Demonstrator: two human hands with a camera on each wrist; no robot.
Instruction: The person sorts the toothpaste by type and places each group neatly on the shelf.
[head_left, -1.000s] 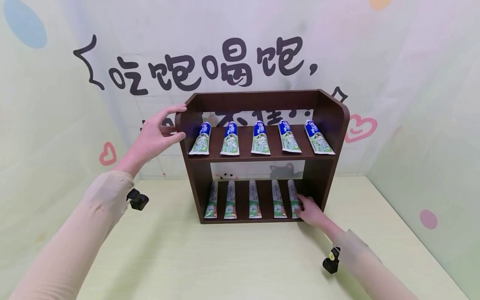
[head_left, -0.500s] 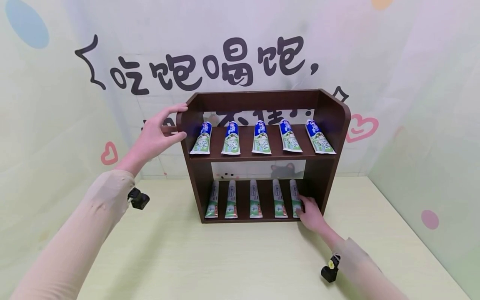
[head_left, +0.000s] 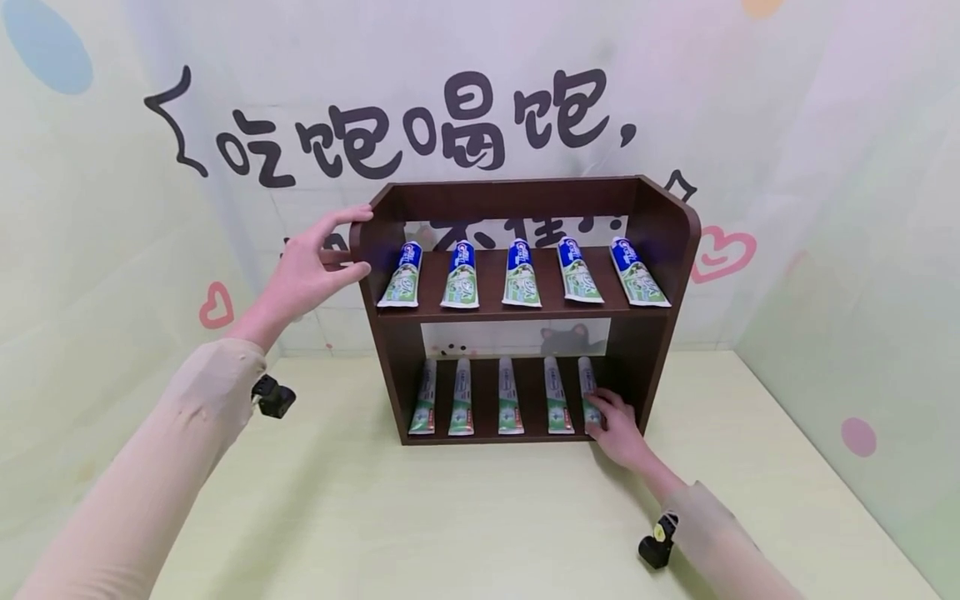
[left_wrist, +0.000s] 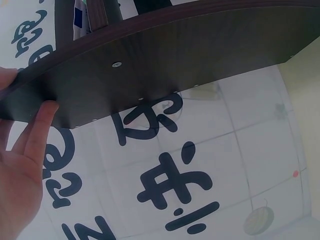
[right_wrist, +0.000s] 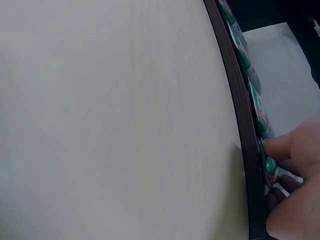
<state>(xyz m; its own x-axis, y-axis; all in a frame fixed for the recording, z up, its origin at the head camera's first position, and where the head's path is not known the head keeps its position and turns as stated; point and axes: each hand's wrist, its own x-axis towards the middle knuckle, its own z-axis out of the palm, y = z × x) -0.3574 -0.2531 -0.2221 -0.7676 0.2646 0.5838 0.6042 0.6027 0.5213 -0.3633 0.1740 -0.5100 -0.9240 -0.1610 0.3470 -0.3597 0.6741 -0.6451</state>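
Observation:
A dark brown two-tier shelf (head_left: 517,317) stands on the table. My left hand (head_left: 303,271) holds the edge of its left side panel (left_wrist: 165,65), with fingers spread at the upper front corner. On the lower tier, at the right end, my right hand (head_left: 621,429) grips a grey-and-green toothpaste tube (head_left: 586,375) around its lower part. In the right wrist view, the thumb and fingers (right_wrist: 280,146) lie either side of this tube (right_wrist: 270,165), which they partly hide. Several like it, such as the neighbouring toothpaste tube (head_left: 557,396), lie in a row to its left.
Several blue-and-green toothpaste tubes (head_left: 521,275) lie spaced along the upper tier. A pale table (head_left: 450,517) extends in front of the shelf. Printed wall sheets (head_left: 480,50) stand behind and at both sides. The shelf's right side panel (head_left: 663,333) is close to my right hand.
My right hand has shifted slightly left, and its fingers have come over the rightmost lower tube, covering more of it. The left hand keeps its place on the shelf.

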